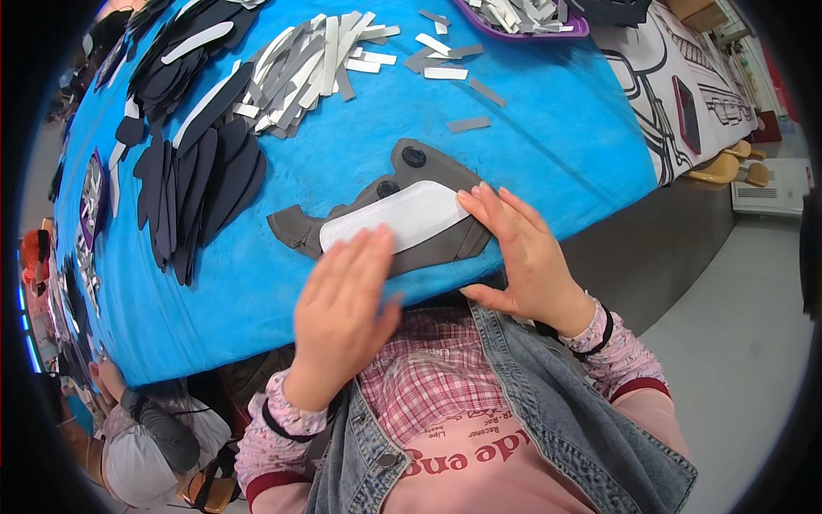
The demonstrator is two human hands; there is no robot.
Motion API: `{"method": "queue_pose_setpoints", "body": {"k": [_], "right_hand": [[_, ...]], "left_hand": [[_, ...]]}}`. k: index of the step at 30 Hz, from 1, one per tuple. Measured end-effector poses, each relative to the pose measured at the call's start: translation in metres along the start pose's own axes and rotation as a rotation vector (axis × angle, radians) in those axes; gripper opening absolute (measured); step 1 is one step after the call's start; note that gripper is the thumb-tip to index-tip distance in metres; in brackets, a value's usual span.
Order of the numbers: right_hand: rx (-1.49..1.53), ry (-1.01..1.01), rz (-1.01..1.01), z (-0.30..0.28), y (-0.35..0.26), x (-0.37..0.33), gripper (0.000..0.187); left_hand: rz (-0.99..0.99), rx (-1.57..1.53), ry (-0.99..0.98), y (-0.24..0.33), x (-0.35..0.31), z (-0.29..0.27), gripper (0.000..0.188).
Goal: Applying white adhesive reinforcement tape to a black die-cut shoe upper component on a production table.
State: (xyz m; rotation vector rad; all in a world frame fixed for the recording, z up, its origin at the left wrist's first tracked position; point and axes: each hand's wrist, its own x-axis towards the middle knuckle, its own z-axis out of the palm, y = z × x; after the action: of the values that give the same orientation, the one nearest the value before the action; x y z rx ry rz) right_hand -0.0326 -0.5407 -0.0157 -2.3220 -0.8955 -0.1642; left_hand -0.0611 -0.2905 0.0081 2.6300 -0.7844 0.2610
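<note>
A grey-brown shaped piece [445, 248] with two round black discs lies flat at the near edge of the blue-covered table. Across its middle rests a long white strip [398, 216] with rounded ends. My left hand [347, 300] is over the strip's left part, fingers stretched out and a little blurred; whether it presses or hovers I cannot tell. At the strip's right end, the fingertips of my right hand [522, 257] touch the strip and the grey-brown piece. The right fingers are extended, with the thumb apart. Neither hand grips anything.
Dark elongated pads [201, 188] lie piled at the left. Behind them is a heap of white and grey strips [317, 64]. A purple tray [522, 32] of strips stands at the far edge. A phone [686, 114] lies on white printed cloth. Another person [154, 437] sits at lower left.
</note>
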Motion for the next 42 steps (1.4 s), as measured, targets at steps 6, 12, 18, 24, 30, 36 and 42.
{"method": "queue_pose_setpoints", "body": {"k": [6, 12, 18, 24, 30, 36, 42], "right_hand": [[0.015, 0.026, -0.015, 0.001, 0.005, -0.001, 0.093], [-0.036, 0.014, 0.004, 0.001, 0.005, 0.000, 0.090], [-0.107, 0.022, -0.025, -0.002, -0.001, 0.006, 0.088], [-0.137, -0.119, -0.114, 0.018, -0.025, 0.022, 0.089], [-0.123, -0.174, -0.155, 0.030, -0.028, 0.032, 0.090], [-0.138, -0.146, -0.154, 0.031, -0.027, 0.031, 0.089], [-0.092, -0.118, -0.170, 0.039, -0.025, 0.028, 0.086]], "left_hand": [[0.044, -0.048, -0.173, 0.024, 0.036, 0.034, 0.088], [0.021, -0.147, -0.163, 0.017, 0.026, 0.025, 0.091], [-0.114, 0.063, 0.098, -0.016, -0.017, -0.009, 0.076], [-0.084, 0.029, -0.092, -0.030, -0.032, -0.011, 0.078], [-0.090, -0.013, -0.123, -0.029, -0.027, -0.011, 0.083], [0.016, -0.032, -0.013, -0.042, -0.031, -0.012, 0.082], [-0.042, -0.035, -0.089, -0.040, -0.036, -0.012, 0.079]]}}
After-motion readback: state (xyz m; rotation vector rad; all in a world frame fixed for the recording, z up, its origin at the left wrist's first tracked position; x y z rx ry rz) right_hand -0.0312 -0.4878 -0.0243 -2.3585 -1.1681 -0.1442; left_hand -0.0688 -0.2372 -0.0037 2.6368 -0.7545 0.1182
